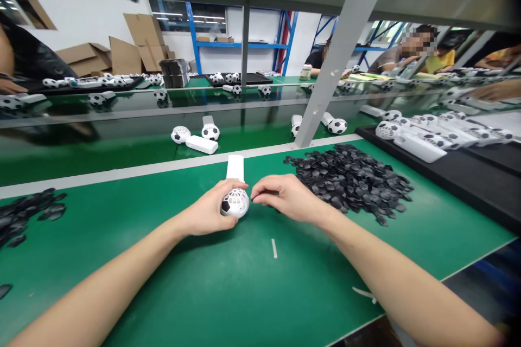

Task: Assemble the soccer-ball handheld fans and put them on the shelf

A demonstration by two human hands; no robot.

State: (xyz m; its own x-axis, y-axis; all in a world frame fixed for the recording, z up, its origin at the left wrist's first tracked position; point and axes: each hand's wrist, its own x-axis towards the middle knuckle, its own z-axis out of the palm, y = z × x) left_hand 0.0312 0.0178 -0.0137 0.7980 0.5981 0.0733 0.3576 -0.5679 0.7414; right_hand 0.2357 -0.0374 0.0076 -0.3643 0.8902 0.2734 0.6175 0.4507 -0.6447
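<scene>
1. Work in hand: the left hand (pixel 211 211) is wrapped around a white fan (pixel 235 201) with a ball-shaped grille head and holds it low over the green mat (pixel 244 287), in front of the person. The white handle points away, towards the belt (pixel 122 146).

2. Right hand (pixel 285 198): fingertips pressed together at the right edge of the fan head. Judged to be pinching a small black patch, but the patch itself cannot be made out between the fingers.

3. Progress, as judged: the fan head shows one dark patch on its lower left; the rest of the grille is bare white. Finished units on the belt, such as the ball fan (pixel 210 132), carry black patches all round. This unit therefore appears to be at an early stage, with most patches still to fit.

4. Condition of the fan: grille clean, open lattice, no visible damage; the far side is hidden by the left palm.

5. Supply: a large pile (pixel 350 179) of black patches lies just beside the right hand; a smaller heap (pixel 24 214) sits at far left.

6. Stock: unpatched white fans lie on a black tray (pixel 468 173) at right.

7. Other people sit at the far benches, well apart.
</scene>
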